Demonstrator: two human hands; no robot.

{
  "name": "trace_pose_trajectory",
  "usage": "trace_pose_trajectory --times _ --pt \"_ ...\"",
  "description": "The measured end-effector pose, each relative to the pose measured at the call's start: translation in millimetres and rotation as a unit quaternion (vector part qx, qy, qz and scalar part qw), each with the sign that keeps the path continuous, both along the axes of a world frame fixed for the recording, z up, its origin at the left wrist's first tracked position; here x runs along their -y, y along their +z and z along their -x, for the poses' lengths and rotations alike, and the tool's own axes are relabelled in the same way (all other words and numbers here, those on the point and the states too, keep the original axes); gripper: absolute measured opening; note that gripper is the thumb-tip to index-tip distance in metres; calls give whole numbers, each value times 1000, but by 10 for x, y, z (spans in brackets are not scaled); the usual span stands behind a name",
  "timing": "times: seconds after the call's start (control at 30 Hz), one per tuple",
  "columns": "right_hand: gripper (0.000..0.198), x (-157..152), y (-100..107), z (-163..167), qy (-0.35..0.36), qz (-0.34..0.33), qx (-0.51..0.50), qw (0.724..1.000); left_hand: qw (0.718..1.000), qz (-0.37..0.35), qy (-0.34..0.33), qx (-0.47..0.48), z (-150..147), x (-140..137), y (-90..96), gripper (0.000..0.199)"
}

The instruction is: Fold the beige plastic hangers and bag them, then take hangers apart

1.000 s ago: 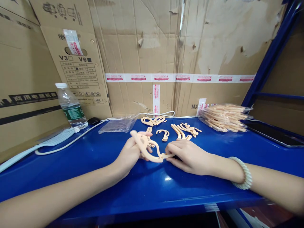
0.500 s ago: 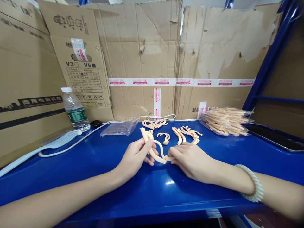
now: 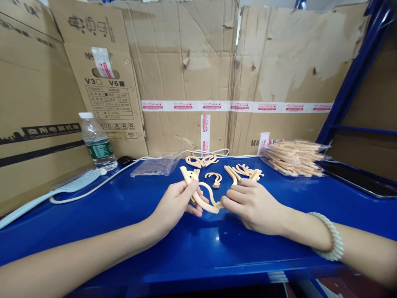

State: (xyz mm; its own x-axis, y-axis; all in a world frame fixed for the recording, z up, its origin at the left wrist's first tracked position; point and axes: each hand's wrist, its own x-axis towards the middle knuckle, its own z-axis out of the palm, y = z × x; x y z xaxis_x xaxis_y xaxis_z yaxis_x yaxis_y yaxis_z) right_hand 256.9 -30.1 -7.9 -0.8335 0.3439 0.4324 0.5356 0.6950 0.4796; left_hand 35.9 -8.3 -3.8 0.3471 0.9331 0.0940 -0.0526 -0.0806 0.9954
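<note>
1. Blue table [image 3: 192,265]: the curved beige piece [image 3: 208,207] is held above it.
2. Right hand [image 3: 254,207]: knuckles have been raised since half a second ago; one end is gripped by curled fingers.
3. Left hand [image 3: 176,203]: the piece is clasped by thumb and fingers, position little changed.

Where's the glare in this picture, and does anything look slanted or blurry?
Head view: white glare on the blue table, nearer the camera than the curved beige piece; head view: the bottle and blue post lean, probably wide-lens distortion; head view: the bracelet looks fairly sharp, the right forearm beyond it softer.
</note>
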Motion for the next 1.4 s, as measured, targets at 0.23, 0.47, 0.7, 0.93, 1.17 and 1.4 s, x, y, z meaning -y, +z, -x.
trace_pose_trajectory --times 0.23,0.47,0.7,0.93,1.17,1.4 --pt "26 -28 13 -23 33 -31 -1 999 1000 11 15 -2 -22 59 48 32" --pt "26 -25 38 -20 55 -89 1 994 1000 18 18 5 -8 55 30 31" --pt "16 -102 118 -127 12 -30 -83 996 997 80 4 16 2 29 -48 31" --pt "18 -471 213 -458 -22 84 -160 983 997 69 -20 12 -22 26 -59 32" --pt "20 -591 57 -380 18 216 -157 964 996 85 -15 7 -29 -15 -66 29" --pt "18 -560 37 -370 -27 272 -119 955 995 91 -24 16 -29 -31 -82 33"
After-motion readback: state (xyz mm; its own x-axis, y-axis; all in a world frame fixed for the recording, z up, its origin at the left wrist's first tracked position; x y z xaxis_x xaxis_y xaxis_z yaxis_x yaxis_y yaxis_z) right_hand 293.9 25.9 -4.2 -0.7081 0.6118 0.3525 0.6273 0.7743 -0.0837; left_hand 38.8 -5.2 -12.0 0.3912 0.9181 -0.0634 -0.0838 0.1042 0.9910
